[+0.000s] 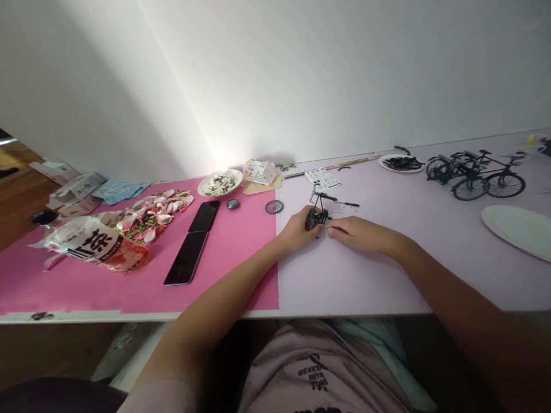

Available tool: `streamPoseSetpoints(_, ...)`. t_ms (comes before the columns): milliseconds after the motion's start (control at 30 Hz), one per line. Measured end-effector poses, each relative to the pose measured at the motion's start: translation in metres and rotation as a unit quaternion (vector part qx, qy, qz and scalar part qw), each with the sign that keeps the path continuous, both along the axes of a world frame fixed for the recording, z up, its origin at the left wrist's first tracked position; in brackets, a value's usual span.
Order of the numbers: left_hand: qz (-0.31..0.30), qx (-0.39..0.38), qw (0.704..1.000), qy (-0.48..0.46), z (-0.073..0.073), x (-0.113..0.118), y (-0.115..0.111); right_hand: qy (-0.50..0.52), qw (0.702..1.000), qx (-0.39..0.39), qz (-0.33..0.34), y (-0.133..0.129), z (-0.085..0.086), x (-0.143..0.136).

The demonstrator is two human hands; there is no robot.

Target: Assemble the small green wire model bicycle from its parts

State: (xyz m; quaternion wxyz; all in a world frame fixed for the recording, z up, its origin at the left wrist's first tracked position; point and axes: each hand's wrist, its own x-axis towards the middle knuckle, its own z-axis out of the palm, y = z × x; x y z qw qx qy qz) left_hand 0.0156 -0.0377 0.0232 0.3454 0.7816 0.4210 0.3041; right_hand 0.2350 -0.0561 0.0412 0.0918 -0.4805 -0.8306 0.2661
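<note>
A small dark green model bicycle frame [318,216] stands partly assembled on the pale part of the table, with some of it hidden by fingers. My left hand [298,230] is closed around its left side. From the right, my right hand [353,233] reaches its lower part, fingertips pinched together beside a thin piece too small to make out. Behind the hands lies a thin dark tool [350,204], probably a screwdriver. A loose spoked wheel [274,206] rests flat to the left, on the edge of the pink area.
Finished model bicycles [505,182] stand at the right near a white plate [523,229]. A plate of dark parts [402,164] and a printed sheet [322,178] lie at the back. Leftward are two phones [186,258], a plate of small parts [220,183] and a bag [101,246].
</note>
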Motion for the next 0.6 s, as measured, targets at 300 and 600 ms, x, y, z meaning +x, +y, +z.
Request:
streamPoseSetpoints(300, -0.002, 0.005, 1.0, -0.008, -0.0043, 0.001, 0.0025, 0.013, 1.0, -0.014, -0.003, -0.001, 0.0021, 0.0002)
streamPoseSetpoints(600, -0.015, 0.012, 1.0, -0.008, -0.0094, 0.0014, 0.0056, 0.015, 0.999, 0.003, -0.031, -0.0006, -0.0017, 0.0014)
